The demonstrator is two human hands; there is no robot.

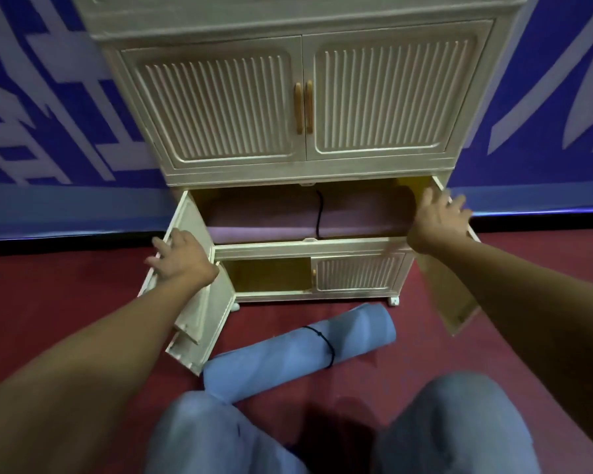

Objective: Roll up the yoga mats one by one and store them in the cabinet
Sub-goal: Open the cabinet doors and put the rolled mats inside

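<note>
A cream cabinet (pixel 305 172) stands against the wall. Both doors of its middle compartment stand open. Inside lies a rolled purple yoga mat (pixel 271 217) tied with a black cord. My left hand (pixel 182 258) rests on the open left door (pixel 192 295), fingers spread over its edge. With straight fingers, my right hand (pixel 439 220) touches the open right door (pixel 449 295) near its top. A rolled blue yoga mat (pixel 298 350), bound with a black cord, lies on the red floor in front of the cabinet, between my knees and the bottom compartment.
The bottom compartment (pixel 267 275) has its left door open and its right door shut. The upper double doors (pixel 302 104) with wooden handles are shut. A blue and white patterned wall sits behind. My knees (pixel 459 422) in grey trousers fill the lower edge.
</note>
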